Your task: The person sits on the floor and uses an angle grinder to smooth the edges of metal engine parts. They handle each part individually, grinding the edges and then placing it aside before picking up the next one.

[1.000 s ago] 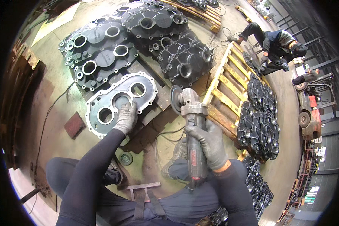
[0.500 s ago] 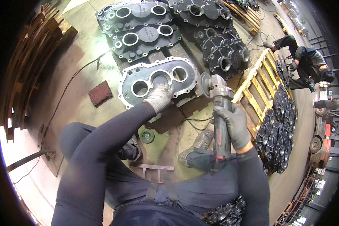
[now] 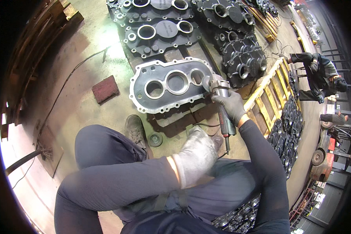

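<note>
My right hand (image 3: 233, 105), in a dark glove, grips a grey-and-red angle grinder (image 3: 224, 124) around its body. The grinder's disc is at the right end of a cast metal housing cover (image 3: 142, 85) with three round bores; whether it touches the rim cannot be told. My left hand (image 3: 197, 156), in a whitish glove, is over my right thigh, left of the grinder's tail and away from the cover. Its fingers are blurred and partly hidden, and nothing held can be made out. The cover lies flat on a support with its pale rim facing up.
More black castings (image 3: 163, 33) lie beyond the cover. To the right are a yellow pallet (image 3: 263, 109) and stacked castings (image 3: 286, 128). A reddish-brown pad (image 3: 105, 90) and a round disc (image 3: 156, 140) lie on the floor. Another person (image 3: 323, 74) bends over at the far right.
My left hand has left the cover and come back toward my lap. My right hand has moved the grinder left and forward, bringing its disc to the cover's right end. The view has shifted slightly.
</note>
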### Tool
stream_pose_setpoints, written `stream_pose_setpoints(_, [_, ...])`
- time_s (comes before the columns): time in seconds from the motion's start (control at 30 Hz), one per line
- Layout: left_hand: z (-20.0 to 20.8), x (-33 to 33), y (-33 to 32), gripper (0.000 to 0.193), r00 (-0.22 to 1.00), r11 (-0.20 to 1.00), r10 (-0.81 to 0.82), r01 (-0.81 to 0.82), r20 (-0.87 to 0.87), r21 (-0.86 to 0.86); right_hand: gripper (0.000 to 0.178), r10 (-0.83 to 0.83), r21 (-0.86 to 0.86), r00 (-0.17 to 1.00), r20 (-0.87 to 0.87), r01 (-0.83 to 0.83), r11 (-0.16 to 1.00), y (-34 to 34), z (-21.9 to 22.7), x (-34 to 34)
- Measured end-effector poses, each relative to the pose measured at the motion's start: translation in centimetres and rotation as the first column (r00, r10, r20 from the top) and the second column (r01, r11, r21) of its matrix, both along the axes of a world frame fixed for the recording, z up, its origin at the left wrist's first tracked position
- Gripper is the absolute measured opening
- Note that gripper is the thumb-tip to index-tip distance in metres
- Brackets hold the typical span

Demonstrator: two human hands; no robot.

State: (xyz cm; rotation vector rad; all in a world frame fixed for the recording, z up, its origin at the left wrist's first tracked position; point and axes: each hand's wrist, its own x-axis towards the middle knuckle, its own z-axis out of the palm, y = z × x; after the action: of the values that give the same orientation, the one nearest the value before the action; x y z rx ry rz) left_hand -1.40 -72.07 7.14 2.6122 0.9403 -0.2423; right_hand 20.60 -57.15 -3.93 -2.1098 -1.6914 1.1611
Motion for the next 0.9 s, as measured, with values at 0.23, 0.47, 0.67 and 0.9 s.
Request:
stream_pose_setpoints(0.23, [0.3, 2.6, 0.1, 0.031, 0.99, 0.966, -0.14, 0.141, 0.018, -0.218, 0.047, -0.046, -0.034, 0.999, -0.007, 0.046, 0.998, 1.2, -0.6, -1.8])
stream_pose_setpoints(0.47, [-0.1, 2.1, -0.6, 0.021, 0.991, 0.992, -0.108, 0.113, 0.074, -0.063, 0.046, -0.045, -0.047, 0.998, -0.036, 0.043, 0.998, 2.3, -1.4, -2.7])
stream_pose_setpoints(0.67, [0.7, 2.3, 0.9, 0.027, 0.992, 0.972, -0.122, 0.127, 0.037, -0.196, 0.04, -0.077, -0.065, 0.988, -0.133, 0.069, 0.996, 3.3, -1.5, -3.8])
stream_pose_setpoints(0.9, [0.6, 1.6, 0.9, 0.021, 0.995, 0.984, -0.08, 0.088, 0.059, -0.153, 0.048, 0.055, -0.029, 0.998, -0.041, -0.056, 0.998, 4.8, -1.5, -5.1])
